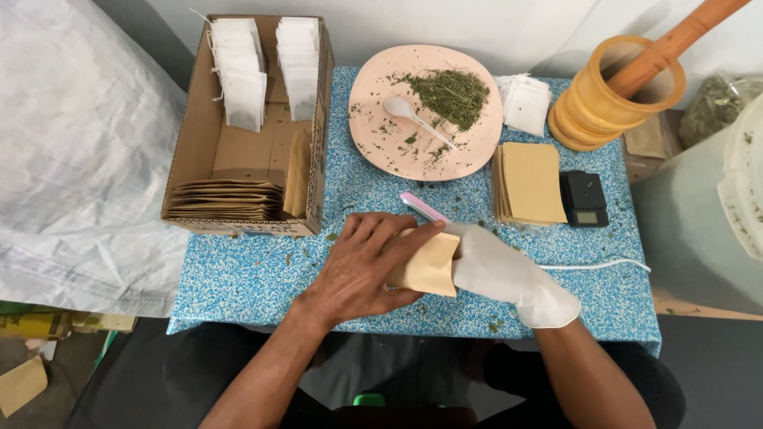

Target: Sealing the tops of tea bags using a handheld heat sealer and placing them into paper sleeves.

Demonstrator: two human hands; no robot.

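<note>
The person sat at a small counter [238,278] covered in blue speckled material. The bare left hand [362,266] lay across a tan paper envelope [429,266], its fingers [413,237] curled over the upper edge and closed on it, holding it just above the counter near the front edge. The right hand [509,274], in a white glove, met the envelope from the other side; its fingers were hidden at the envelope's end, so I could not tell how far they were spread or whether they gripped it. A pink strip-like tool [424,208] stuck out just beyond the two hands.

Behind them sat a pink plate [381,143] with a heap of dried green herb [451,95] and a white spoon [413,117] resting on it. To the left stood a cardboard box [191,135] holding white filter bags [242,75] and stacked tan envelopes [226,199]. Right of the plate lay another stack of tan envelopes [531,183], with a small black scale [584,199] just beside it, a loose pile of white bags [526,102], and a wooden mortar [608,103] with its pestle [675,44] leaning inside.
</note>
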